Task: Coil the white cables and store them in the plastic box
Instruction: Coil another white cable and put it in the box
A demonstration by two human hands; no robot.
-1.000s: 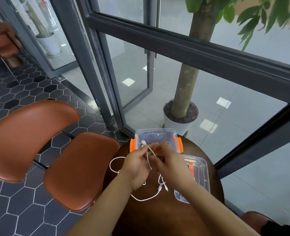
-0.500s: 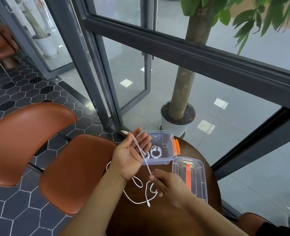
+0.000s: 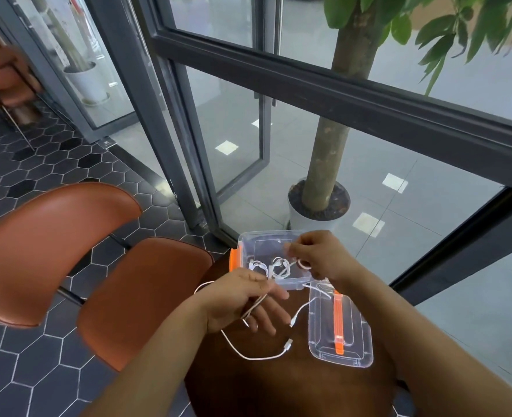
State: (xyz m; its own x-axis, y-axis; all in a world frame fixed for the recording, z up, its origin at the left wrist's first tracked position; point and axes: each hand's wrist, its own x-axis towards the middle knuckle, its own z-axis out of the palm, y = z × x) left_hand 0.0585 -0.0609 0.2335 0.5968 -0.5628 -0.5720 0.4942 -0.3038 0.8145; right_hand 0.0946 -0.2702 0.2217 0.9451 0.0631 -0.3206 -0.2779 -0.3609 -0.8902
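Left hand [image 3: 242, 302]: fingers loosely spread, a strand of white cable [image 3: 250, 358] held between them.
Right hand [image 3: 318, 260]: pinching a small loop over the plastic box [image 3: 244, 240].
Cable location: tail loose on table [image 3: 293, 386]; coiled cables [image 3: 278, 267] inside the box.
Handling: light, limp, probably springy. Best gripped at the loop crossing, not the plugs.

The left hand [image 3: 242, 299] and right hand [image 3: 318, 260] are bare. Behind the wrists, the left forearm [image 3: 164, 350] and right forearm [image 3: 399, 326] are uncovered as far as the frame edge.
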